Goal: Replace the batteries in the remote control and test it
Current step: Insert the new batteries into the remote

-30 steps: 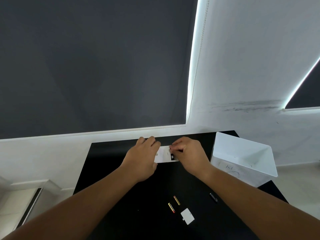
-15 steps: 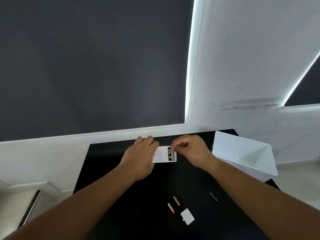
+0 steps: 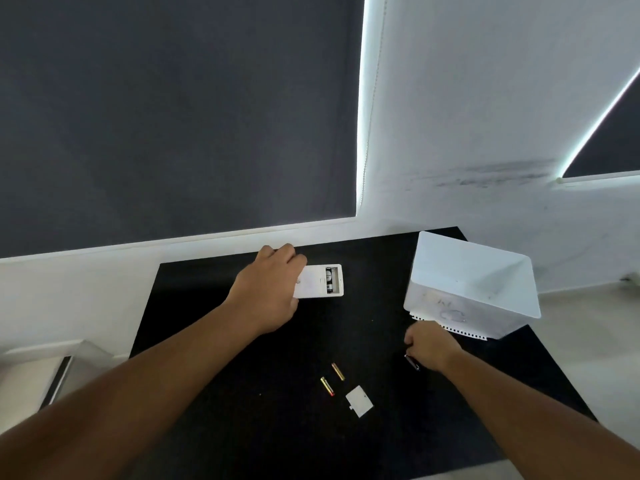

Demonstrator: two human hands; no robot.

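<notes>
A white remote control (image 3: 320, 281) lies face down at the back of the black table (image 3: 242, 393). Its battery bay is uncovered, with one black battery (image 3: 329, 279) in it. My left hand (image 3: 268, 289) rests on the remote's left end and holds it. My right hand (image 3: 429, 346) is low at the right, fingers closed on a black battery (image 3: 412, 362) that lies at the table surface. Two gold batteries (image 3: 327, 386) (image 3: 338, 371) lie side by side near the front. The white battery cover (image 3: 359, 406) sits just right of them.
A white plastic bin (image 3: 474, 289) stands tilted at the table's right back corner, right behind my right hand. A white wall and dark blinds rise behind the table. The floor shows past the table's left and right edges.
My right hand left the remote's battery bay and swung down to the right onto the loose black battery. One battery now sits in the bay. My left hand stayed on the remote.
</notes>
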